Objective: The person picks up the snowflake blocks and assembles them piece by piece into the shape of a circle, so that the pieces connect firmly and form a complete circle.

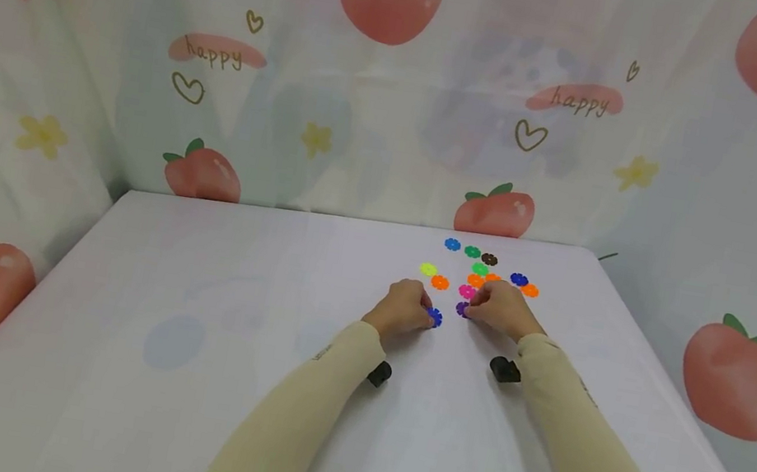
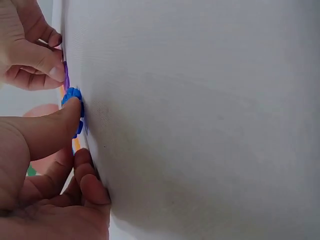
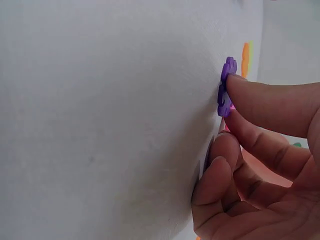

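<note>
Between the thumb and fingers of my left hand (image 1: 402,308) is a blue flower-shaped plastic disc (image 1: 436,318), tilted up close over the table. In the left wrist view my thumb covers part of this blue disc (image 2: 73,93). My right hand (image 1: 503,309) pinches a purple flower-shaped disc (image 1: 461,309) a little to the right. Seen from the right wrist, the purple disc (image 3: 228,67) stands on edge under my thumb, its notched rim showing. The two hands are a short way apart. A pink disc (image 1: 466,292) lies just beyond the purple one.
Several more flower discs lie loosely beyond my hands, among them a yellow disc (image 1: 428,269), an orange disc (image 1: 440,283), a brown disc (image 1: 490,260) and a dark blue disc (image 1: 519,280). A printed curtain (image 1: 396,130) hangs behind the white table (image 1: 113,292). Black wrist devices (image 1: 505,370) sit under both forearms.
</note>
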A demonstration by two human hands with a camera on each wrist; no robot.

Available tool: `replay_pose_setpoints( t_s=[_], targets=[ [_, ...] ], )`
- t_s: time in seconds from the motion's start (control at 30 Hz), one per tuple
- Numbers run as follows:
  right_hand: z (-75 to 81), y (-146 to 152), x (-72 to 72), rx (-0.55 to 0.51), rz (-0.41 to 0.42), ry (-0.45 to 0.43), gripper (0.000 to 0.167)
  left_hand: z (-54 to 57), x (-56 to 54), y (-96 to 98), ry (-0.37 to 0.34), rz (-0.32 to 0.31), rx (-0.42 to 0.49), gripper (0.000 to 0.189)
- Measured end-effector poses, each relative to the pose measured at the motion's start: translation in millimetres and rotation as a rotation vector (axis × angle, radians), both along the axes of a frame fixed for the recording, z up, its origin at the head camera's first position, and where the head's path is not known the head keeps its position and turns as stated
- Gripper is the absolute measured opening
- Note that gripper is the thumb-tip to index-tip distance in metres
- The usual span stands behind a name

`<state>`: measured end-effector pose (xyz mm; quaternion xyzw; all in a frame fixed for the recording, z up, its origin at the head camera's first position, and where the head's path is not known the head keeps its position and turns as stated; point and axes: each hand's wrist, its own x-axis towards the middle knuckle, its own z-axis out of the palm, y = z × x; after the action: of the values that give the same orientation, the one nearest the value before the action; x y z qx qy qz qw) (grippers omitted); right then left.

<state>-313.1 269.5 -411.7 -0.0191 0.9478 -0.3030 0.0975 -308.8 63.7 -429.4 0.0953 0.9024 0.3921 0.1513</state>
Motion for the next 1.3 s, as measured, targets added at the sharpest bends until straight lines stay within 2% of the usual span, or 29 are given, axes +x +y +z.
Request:
replay_pose_setpoints(
  t_s=[0.13,0.2,0.3,0.5,0.7,0.83,1.0,1.3],
  targets=[
    [0.9,-1,-0.2,-0.008,-0.003,-0.002,0.020,1.4,-3.4,-14.6,-0.048,0.016,0.128,0.015],
    [0.8,1,-0.2,-0.019,-0.014,-0.011,0.021,1.6,-6.8,-28.4,-0.066,0.017,0.208,0.013],
    [0.0,8,-0.5,-0.056,-0.038,-0.017,0.021,1.5,-12.3,-54.3,-0.054,0.024,0.297,0.011],
    [-2.2,20,-4.6,-0.200,-0.078,-0.027,0.021,4.2,-20.6,-109.8,-0.036,0.107,0.409,0.013],
    [-0.3,16,-6.3,-0.332,-0.087,-0.018,0.030,12.0,-22.9,-146.6,-0.053,0.165,0.546,0.016],
    [3.6,5,-7.4,-0.385,-0.094,-0.023,0.035,14.1,-23.5,-159.0,-0.050,0.174,0.592,0.016],
    [4.2,-4,-9.7,-0.454,-0.091,-0.025,0.035,12.7,-24.3,-164.7,-0.037,0.161,0.620,0.015],
    [3.7,-31,-15.7,-0.568,-0.081,-0.040,0.036,13.5,-19.6,-167.1,-0.030,0.163,0.567,0.015]
  ],
)
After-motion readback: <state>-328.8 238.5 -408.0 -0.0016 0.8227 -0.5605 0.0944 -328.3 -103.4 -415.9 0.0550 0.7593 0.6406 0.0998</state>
